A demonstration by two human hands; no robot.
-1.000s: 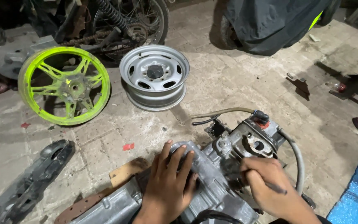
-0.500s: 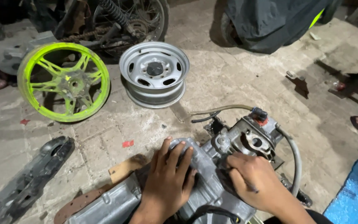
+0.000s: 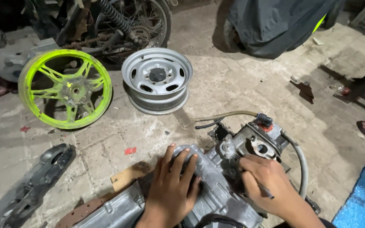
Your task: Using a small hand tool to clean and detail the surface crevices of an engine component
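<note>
On stained paving (image 3: 241,88), hands (image 3: 172,190) press an engine (image 3: 224,185).

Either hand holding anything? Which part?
Right hand grips a thin dark rod-like tool around its shaft; its tip is hidden against the grey metal engine casing. Left hand holds nothing, lying flat on the casing.

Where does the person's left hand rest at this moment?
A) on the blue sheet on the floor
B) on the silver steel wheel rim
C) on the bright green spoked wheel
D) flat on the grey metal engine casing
D: the left hand lies with spread fingers on top of the grey metal engine casing, far from the green wheel and the silver rim.
</note>
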